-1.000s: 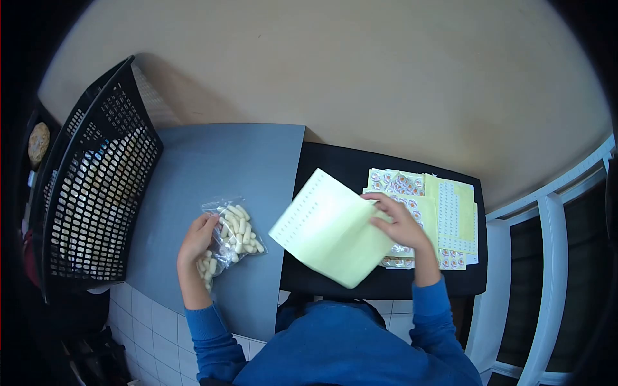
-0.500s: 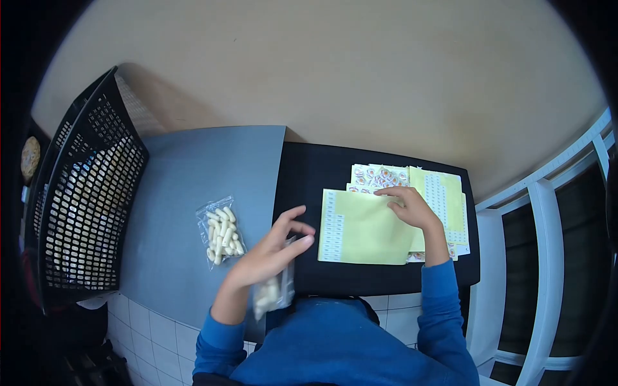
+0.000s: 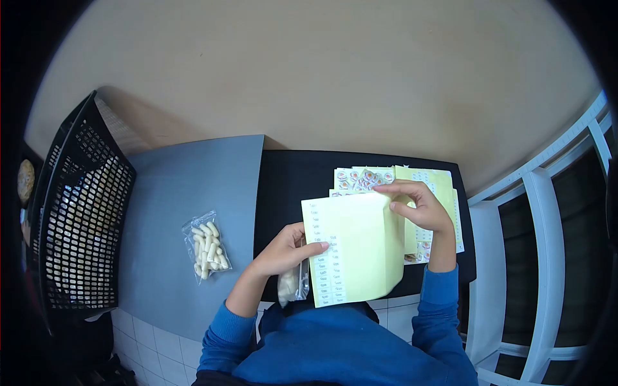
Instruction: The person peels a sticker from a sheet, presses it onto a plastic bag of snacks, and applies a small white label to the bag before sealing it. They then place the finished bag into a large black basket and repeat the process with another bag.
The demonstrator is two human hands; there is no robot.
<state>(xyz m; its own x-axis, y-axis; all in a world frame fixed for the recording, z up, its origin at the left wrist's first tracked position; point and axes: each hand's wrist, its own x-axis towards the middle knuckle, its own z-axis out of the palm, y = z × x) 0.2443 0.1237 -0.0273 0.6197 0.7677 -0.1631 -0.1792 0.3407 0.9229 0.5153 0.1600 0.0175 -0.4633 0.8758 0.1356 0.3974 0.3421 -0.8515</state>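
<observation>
A yellow label sheet with columns of small white printed labels along its left side is raised and bent over the black table. My left hand grips its left edge, thumb on the front. Below that same hand hangs a clear plastic bag with pale contents, partly hidden by the sheet. My right hand pinches the sheet's upper right corner between thumb and fingers. Another clear zip bag, full of cream-coloured capsule-shaped pieces, lies on the grey surface to the left.
Behind my right hand lie more yellow label sheets and sheets of round printed stickers on the black table. A black perforated basket holding filled bags stands left on the grey tabletop. White railing runs at right.
The label sheet has come up off the pile and tilted towards me. My left hand has moved right and closed on its left edge, the bag still hanging below.
</observation>
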